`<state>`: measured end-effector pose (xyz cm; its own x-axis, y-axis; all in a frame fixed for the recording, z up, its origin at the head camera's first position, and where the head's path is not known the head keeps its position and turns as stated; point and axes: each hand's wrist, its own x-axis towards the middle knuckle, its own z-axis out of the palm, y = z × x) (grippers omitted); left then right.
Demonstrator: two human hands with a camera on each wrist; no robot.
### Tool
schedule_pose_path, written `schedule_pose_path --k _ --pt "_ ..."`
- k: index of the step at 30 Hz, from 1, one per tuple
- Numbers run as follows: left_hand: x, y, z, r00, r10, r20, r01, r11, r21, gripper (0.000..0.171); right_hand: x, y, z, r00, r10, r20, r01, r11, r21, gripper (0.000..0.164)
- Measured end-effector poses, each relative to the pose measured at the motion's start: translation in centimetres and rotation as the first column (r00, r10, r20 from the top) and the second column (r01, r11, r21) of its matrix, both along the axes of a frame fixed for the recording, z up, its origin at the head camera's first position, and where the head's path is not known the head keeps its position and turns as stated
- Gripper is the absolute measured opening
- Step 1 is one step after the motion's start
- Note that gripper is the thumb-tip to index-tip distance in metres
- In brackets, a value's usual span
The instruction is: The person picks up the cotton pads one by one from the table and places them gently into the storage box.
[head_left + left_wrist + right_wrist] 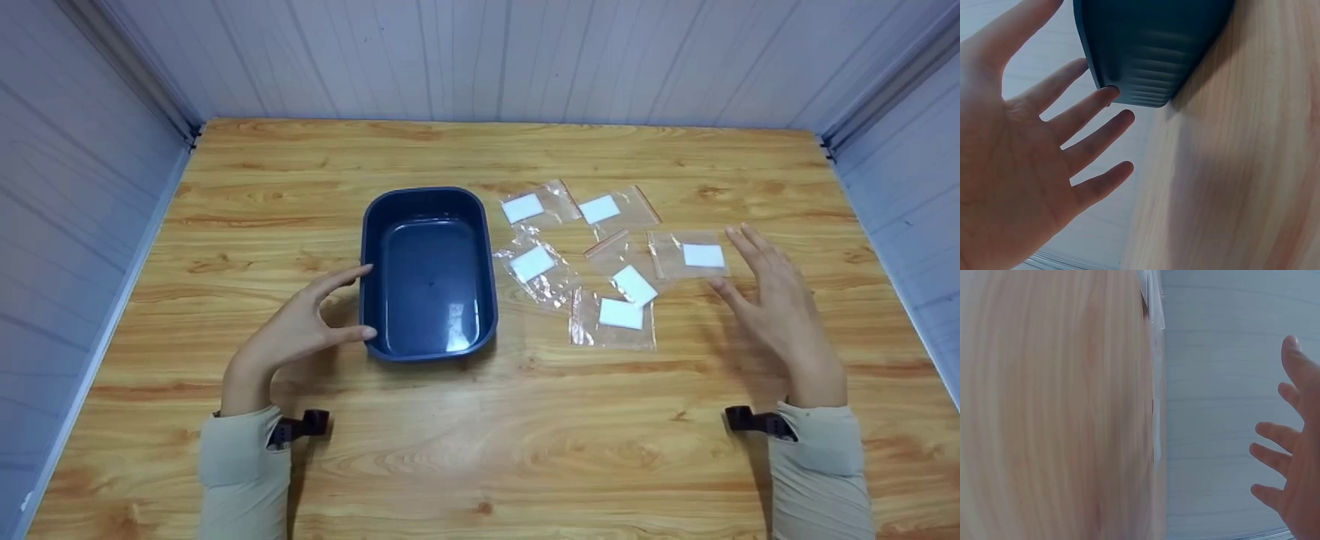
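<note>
A dark blue plastic tub (431,289) stands on the wooden table, its inside bare. My left hand (300,322) is at the tub's left side, thumb and fingertips right at the rim. In the left wrist view the fingers of the left hand (1022,140) are spread and straight beside the ribbed tub wall (1157,62). To the right of the tub lie several clear zip bags, each with a white rectangle in it. Above the table, just right of the rightmost zip bag (703,256), my right hand (780,307) hovers with relaxed, parted fingers, holding nothing.
Other zip bags (621,313) lie close together, some overlapping. Pale panel walls (495,60) enclose the wooden table (480,442) at the back and both sides. A dark wrist camera (300,426) juts inward from each sleeve.
</note>
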<state>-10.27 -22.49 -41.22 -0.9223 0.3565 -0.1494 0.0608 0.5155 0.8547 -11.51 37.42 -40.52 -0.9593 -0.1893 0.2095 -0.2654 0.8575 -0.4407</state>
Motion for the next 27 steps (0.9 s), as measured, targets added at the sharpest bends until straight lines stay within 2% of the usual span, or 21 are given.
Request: schedule_pose_path --k 9,19,27 --pt "-0.1 0.1 -0.3 0.999 -0.013 0.038 0.013 1.0 0.005 0.09 0.1 -0.6 -0.2 0.999 0.036 -0.02 -0.037 0.998 -0.053 0.067" --pt "0.0 -0.2 0.3 0.999 0.003 0.042 -0.003 1.0 -0.012 0.09 -0.1 -1.7 0.0 0.998 0.041 -0.038 -0.046 0.992 -0.121 0.058" --pt "0.2 0.0 0.2 0.999 0.003 0.041 -0.003 1.0 -0.002 0.09 -1.1 -2.4 0.3 0.995 0.084 0.053 -0.069 0.97 -0.231 0.052"
